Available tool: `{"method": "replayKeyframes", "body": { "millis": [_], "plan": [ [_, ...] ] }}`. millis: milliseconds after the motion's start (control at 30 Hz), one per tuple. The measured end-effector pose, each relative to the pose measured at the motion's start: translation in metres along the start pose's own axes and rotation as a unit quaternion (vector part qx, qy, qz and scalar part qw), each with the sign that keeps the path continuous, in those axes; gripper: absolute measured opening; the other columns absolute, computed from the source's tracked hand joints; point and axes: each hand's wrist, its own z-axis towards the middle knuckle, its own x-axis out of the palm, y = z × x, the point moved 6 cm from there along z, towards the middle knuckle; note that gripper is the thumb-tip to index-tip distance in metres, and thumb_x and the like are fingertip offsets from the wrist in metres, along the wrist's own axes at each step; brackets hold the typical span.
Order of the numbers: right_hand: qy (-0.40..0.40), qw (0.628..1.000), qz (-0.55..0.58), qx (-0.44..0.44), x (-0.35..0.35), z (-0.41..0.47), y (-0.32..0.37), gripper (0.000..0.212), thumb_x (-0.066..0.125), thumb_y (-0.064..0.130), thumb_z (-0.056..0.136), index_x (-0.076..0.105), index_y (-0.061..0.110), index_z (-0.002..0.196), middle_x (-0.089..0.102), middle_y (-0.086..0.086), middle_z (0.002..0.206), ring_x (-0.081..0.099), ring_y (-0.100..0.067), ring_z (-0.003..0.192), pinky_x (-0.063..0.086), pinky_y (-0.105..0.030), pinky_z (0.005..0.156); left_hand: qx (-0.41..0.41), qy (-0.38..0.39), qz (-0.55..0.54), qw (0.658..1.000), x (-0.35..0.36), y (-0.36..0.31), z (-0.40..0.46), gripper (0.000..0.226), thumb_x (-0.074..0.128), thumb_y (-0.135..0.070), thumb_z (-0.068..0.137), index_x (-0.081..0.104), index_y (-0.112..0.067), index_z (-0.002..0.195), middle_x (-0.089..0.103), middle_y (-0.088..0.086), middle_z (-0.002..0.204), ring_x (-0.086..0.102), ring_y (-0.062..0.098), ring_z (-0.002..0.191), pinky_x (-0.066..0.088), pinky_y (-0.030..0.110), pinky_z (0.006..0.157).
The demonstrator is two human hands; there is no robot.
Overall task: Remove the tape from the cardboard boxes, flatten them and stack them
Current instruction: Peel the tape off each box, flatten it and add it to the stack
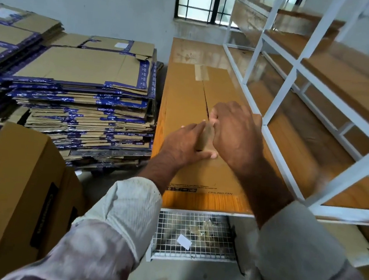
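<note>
A long brown cardboard box (184, 98) lies on the wooden table (204, 200), its top flaps meeting along a centre seam. A piece of clear tape (201, 72) still crosses the seam at the far end. My left hand (184, 143) presses flat on the box's top near the seam. My right hand (232, 131) has its fingers curled and pinches a strip of brown tape (204, 137) that stands up off the seam between both hands. Tall stacks of flattened boxes (80, 95) with blue tape stand to the left.
An unflattened brown box (11, 200) stands at the lower left by my left sleeve. White metal shelving (302, 68) with wooden boards runs along the right. A wire mesh basket (195, 237) holding scraps hangs under the table's front edge. A barred window (204, 1) is behind.
</note>
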Motion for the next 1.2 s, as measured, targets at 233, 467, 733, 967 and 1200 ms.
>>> {"method": "replayKeyframes", "body": {
  "millis": [233,467,733,967,1200],
  "plan": [
    [-0.039,0.999,0.025,0.02,0.003,-0.113,-0.009,0.03,0.034,0.027,0.102,0.063,0.019,0.1,0.055,0.001,0.093,0.044,-0.017,0.085,0.04,-0.041,0.076,0.12,-0.004,0.088,0.989,0.005,-0.01,-0.017,0.052,0.055,-0.046,0.1,0.037,-0.043,0.15,0.041,0.004,0.153,0.046,0.027,0.134,0.046,0.04,0.101],
    [-0.101,0.994,0.021,0.043,0.024,-0.156,-0.004,0.021,0.044,0.026,0.099,0.064,0.02,0.099,0.063,0.001,0.1,0.057,-0.022,0.097,0.036,-0.039,0.087,0.122,-0.002,0.002,0.992,-0.001,-0.007,-0.018,0.088,0.07,-0.036,0.093,0.009,-0.033,0.157,0.053,0.013,0.145,0.056,0.031,0.124,0.049,0.043,0.1],
    [-0.154,0.985,0.078,0.012,0.025,-0.185,-0.005,0.016,0.074,0.013,0.089,0.067,0.021,0.102,0.066,-0.008,0.105,0.062,-0.03,0.095,0.048,-0.046,0.077,0.152,0.033,0.096,0.983,0.011,-0.004,-0.016,0.063,0.054,-0.041,0.102,0.02,-0.05,0.154,0.03,0.01,0.159,0.037,0.029,0.141,0.043,0.044,0.111],
    [-0.033,0.996,0.084,-0.008,0.037,-0.195,-0.006,0.034,0.066,0.02,0.083,0.076,0.022,0.115,0.062,-0.003,0.124,0.063,-0.025,0.1,0.054,-0.045,0.079,0.157,0.037,0.122,0.979,0.008,-0.006,-0.017,0.052,0.048,-0.042,0.104,0.032,-0.048,0.153,0.024,0.009,0.163,0.03,0.03,0.147,0.034,0.046,0.118],
    [-0.196,0.967,0.155,-0.042,-0.022,-0.184,-0.008,0.016,0.067,0.021,0.092,0.08,0.01,0.091,0.068,-0.01,0.118,0.061,-0.007,0.084,0.054,-0.021,0.069,0.146,0.061,0.143,0.977,0.008,-0.01,-0.018,0.052,0.046,-0.044,0.105,0.029,-0.051,0.153,0.017,0.005,0.168,0.019,0.029,0.154,0.022,0.045,0.123]
  ]
}}
